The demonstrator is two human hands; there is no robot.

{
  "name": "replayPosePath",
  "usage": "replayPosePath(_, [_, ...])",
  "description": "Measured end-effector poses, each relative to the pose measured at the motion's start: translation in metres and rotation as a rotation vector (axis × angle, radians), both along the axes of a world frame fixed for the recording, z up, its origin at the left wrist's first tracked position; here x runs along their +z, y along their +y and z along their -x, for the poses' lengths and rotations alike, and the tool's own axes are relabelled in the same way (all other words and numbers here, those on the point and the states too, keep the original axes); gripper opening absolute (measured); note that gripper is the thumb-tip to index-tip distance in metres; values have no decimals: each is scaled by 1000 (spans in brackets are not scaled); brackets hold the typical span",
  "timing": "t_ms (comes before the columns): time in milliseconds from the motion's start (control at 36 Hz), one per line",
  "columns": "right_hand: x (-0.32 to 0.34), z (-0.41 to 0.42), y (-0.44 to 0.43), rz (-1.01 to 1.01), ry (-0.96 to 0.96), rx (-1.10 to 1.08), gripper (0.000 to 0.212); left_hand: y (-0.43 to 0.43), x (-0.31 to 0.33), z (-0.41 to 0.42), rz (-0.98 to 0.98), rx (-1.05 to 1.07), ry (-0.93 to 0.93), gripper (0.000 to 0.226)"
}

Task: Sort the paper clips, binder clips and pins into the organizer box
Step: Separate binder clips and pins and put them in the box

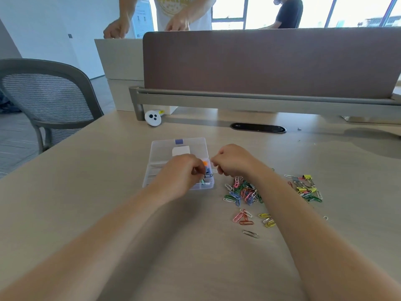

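Right of organizer box (pixel 152 177), paper clips (pixel 243 192).

No legible text: yellow print on white T-shirt (pixel 173 9) cropped, standing sign (pixel 142 20) blurred.

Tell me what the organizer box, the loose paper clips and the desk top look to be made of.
Organizer box: clear, glossy plastic, probably; lid and walls are see-through.
Paper clips: bent wire, most with a coloured coating, likely vinyl or paint; a few look like bare silver metal.
Desk top: pale wood-grain pattern, matte; likely laminate, though solid wood cannot be ruled out.
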State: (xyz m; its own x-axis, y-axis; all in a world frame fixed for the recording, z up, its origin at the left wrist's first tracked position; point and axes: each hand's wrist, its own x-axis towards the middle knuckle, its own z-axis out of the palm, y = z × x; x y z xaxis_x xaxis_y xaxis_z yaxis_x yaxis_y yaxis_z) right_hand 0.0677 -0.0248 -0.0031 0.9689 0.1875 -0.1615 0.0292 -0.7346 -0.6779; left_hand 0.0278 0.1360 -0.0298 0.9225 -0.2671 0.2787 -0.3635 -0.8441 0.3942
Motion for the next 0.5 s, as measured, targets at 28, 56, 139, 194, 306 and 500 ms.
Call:
replayPosePath(28, [1,0,1,-13,10,-14,30,0,1,1,-10,-8,2,13])
replayPosePath(56, [3,1,2,-23,18,-23,30,0,2,1,-17,-15,-2,13])
replayPosePath(139, [5,1,3,-23,23,-29,24,1,2,3,-21,-17,-16,12])
replayPosePath(194, [5,2,4,12,-14,-9,22,1,2,3,-28,-14,-18,12])
replayPosePath(306, [6,5,2,68,-96,35,28,1,2,4,-64,-19,-27,13])
replayPosePath(500, [3,4,-2,39,-160,102,22,3,-3,-2,-63,-39,-21,11])
